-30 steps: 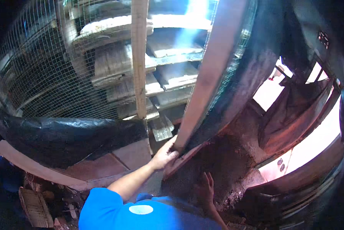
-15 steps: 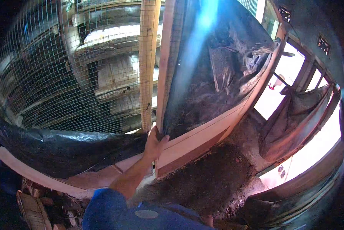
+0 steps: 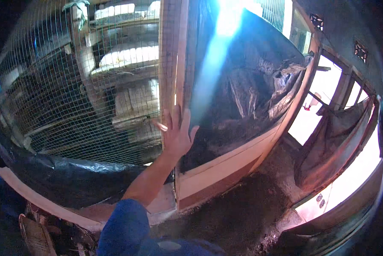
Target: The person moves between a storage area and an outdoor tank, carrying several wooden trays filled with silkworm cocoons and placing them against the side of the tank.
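Note:
My left hand [image 3: 177,134] is raised with its fingers spread, the palm turned away from me. It lies against or just in front of the upright wooden edge [image 3: 168,64] of a wire mesh door [image 3: 123,98]. Right beside that edge stands a wooden post [image 3: 183,55], with only a thin slit of light between the two. Black plastic sheeting [image 3: 93,170] covers the lower part of the mesh. Whether the palm presses on the wood is hidden behind the hand. My right hand is out of view.
Right of the post, dark sheeting [image 3: 238,98] hangs above a pale board [image 3: 225,162]. Dark soil ground [image 3: 225,213] lies below. Farther right, a dark cloth [image 3: 332,136] drapes over a frame beside a bright opening. Wooden pieces [image 3: 38,234] lie at the lower left.
The mesh door's edge has come up to the post, narrowing the gap between them. My left hand has let go of the wood, opened its fingers and moved higher.

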The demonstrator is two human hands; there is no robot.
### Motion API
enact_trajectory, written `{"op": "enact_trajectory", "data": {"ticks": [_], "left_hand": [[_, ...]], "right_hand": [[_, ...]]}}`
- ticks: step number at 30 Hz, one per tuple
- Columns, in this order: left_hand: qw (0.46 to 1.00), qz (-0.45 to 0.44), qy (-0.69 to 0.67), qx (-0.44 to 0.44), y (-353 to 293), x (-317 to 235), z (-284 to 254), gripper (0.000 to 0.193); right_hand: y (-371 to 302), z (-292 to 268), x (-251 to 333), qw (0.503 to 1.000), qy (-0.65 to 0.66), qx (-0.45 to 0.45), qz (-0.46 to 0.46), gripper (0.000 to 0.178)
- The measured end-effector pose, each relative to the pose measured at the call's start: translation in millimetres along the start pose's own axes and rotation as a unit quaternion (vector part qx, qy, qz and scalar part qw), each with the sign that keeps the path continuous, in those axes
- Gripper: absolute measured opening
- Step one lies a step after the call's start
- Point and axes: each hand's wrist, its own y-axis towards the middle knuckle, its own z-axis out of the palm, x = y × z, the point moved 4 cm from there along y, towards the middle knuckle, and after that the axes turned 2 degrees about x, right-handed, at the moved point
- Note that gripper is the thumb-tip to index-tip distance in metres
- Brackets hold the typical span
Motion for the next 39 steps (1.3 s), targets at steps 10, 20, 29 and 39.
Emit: {"op": "enact_trajectory", "data": {"ticks": [10, 20, 29, 39], "left_hand": [[0.996, -0.054, 0.068, -0.008, -4.5, 11.8, 17.2, 0.071], [0.986, -0.075, 0.147, 0.010, 26.3, 24.2, 47.2, 0.071], [0.894, -0.061, 0.443, -0.014, 36.5, 71.8, 58.5, 0.077], [0.936, 0.157, 0.247, -0.197, 36.1, 132.0, 57.3, 0.069]], "right_hand": [[9.9, -24.3, 22.3, 0.998, 0.044, -0.034, -0.028, 0.042], [-51.9, 38.3, -88.8, 0.995, 0.060, -0.065, 0.036, 0.040], [-151.3, 81.4, -92.0, 0.960, 0.168, -0.128, 0.186, 0.040], [-233.0, 128.9, -94.8, 0.825, 0.396, -0.185, 0.359, 0.059]]}}
